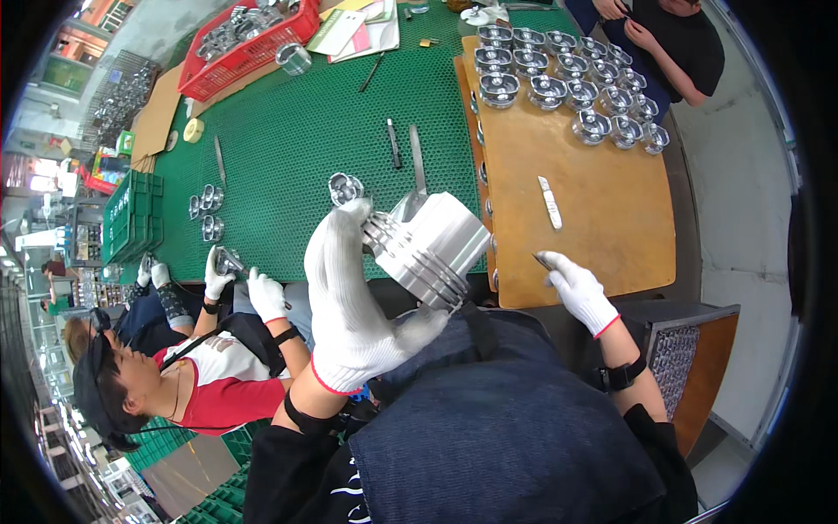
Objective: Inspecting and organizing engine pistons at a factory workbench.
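Note:
My left hand (345,293), in a white knit glove, grips a shiny metal piston (445,240) between thumb and fingers. The piston is raised close to me and tilted, its ring grooves toward the hand. At the near edge of the brown board my right hand (580,293), also gloved, has its fingers pinched together. A small dark tip shows at those fingertips; what it belongs to is hidden. Just beyond the right hand lies a white utility knife (550,203) on the board. Behind the held piston, another piston (346,188) and a silver blade (417,162) rest on the green mat.
Several pistons (547,91) stand in rows on the brown board (585,192). A black marker (394,144) lies on the green mat (297,122). A red crate (253,52) of metal parts is far left. At left, a co-worker's gloved hands (218,272) hold a piston.

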`<state>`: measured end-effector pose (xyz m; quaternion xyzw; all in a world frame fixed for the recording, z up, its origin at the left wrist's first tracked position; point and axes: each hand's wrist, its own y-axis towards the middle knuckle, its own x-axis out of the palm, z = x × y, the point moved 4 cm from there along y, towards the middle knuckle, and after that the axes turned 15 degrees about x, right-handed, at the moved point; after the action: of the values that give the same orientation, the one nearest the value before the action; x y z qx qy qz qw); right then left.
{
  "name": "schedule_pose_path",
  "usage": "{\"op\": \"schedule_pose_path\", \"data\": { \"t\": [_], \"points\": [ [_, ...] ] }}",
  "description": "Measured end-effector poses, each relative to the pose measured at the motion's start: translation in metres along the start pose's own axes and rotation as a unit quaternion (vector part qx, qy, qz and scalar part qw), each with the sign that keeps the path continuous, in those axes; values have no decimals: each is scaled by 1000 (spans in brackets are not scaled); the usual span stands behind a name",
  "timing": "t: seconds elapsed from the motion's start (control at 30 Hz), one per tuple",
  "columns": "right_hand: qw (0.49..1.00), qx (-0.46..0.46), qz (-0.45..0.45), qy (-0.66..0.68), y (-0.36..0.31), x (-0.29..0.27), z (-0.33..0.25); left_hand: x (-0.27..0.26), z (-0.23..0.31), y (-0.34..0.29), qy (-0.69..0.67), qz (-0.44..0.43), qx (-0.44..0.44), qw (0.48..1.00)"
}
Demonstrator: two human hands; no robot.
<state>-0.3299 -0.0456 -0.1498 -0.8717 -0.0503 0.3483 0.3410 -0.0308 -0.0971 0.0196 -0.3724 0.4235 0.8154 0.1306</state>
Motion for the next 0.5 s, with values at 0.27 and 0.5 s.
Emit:
{"op": "schedule_pose_path", "data": {
  "t": [0.27, 0.5],
  "points": [
    [994, 82, -64, -20, -14, 27, 0, -14, -3, -25, 31, 10, -8, 999],
    [992, 81, -91, -17, -24, 31, -14, -10, -3, -3, -820, 192, -321, 433]
  ]
}}
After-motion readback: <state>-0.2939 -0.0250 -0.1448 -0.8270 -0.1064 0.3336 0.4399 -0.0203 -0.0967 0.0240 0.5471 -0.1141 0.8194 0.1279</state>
